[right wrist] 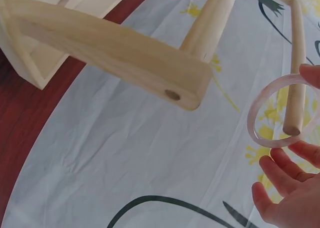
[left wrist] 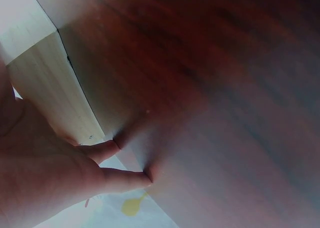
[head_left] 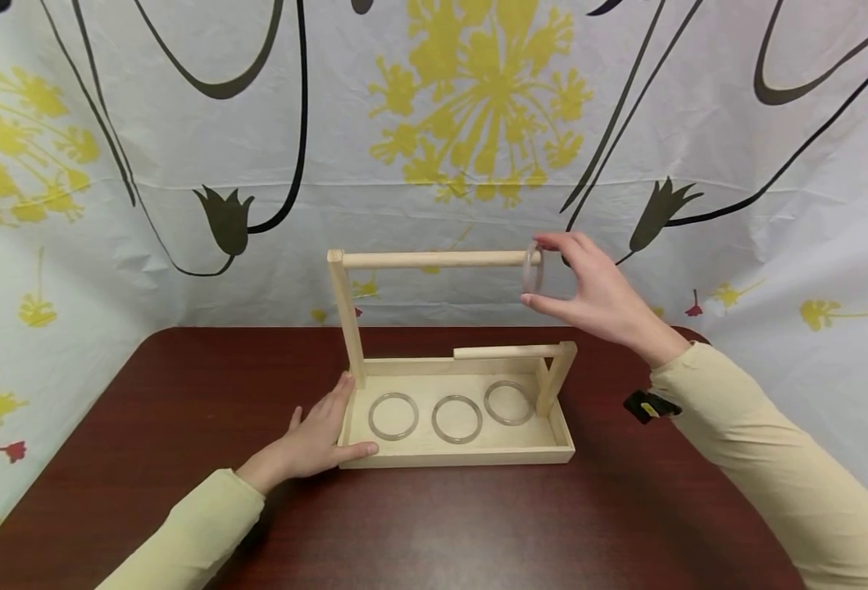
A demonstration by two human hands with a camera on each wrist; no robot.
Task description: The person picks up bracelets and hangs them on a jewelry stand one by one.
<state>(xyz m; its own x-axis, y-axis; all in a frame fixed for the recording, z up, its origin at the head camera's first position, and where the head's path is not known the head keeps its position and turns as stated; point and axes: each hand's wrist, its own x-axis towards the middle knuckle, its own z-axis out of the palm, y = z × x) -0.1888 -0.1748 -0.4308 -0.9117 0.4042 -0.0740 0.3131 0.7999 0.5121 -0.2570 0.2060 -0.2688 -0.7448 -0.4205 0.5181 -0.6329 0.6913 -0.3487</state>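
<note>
My right hand (head_left: 596, 291) pinches a pale, translucent bangle (head_left: 532, 270) between thumb and fingers, at the free right end of the upper wooden rod (head_left: 434, 259). In the right wrist view the rod's end shows within the bangle's (right wrist: 256, 112) outline; whether the rod passes through it I cannot tell. The rod belongs to a wooden bangle stand with a shallow tray base (head_left: 456, 459). My left hand (head_left: 315, 438) rests against the tray's left end with fingers extended, thumb over the front corner. In the left wrist view, two fingertips of the left hand (left wrist: 55, 173) touch the table.
Three more bangles lie flat in the tray: a left one (head_left: 393, 416), a middle one (head_left: 457, 419) and a right one (head_left: 509, 402). A lower rod (head_left: 507, 352) extends leftward from the short right post (head_left: 556, 378). Behind the dark red table (head_left: 478, 524) hangs a flowered cloth (head_left: 279, 139).
</note>
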